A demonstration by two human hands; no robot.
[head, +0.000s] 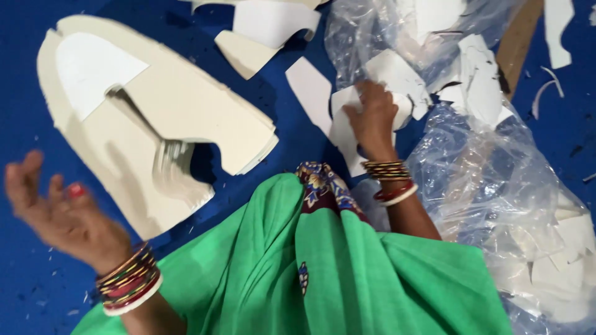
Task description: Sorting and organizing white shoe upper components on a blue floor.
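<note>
View from above onto a blue work surface [25, 291], whether bench or floor mat cannot be told. A thick stack of cream shoe-upper cut pieces [155, 130], all of one outline and squared edge to edge, lies at upper left, apparently kept aligned as a sorted pile. Loose white offcuts [310, 90] lie scattered beside it toward the centre. A clear plastic bag [496, 186] spreads along the right side and holds more white scraps, apparently gathering waste apart from the stack. The right hand [372, 115] is curled shut on a bunch of white scraps [344, 127] just beside the bag's edge. The left hand [53, 208], motion-blurred, is spread apart and empty, hovering near the stack's lower edge without touching it.
</note>
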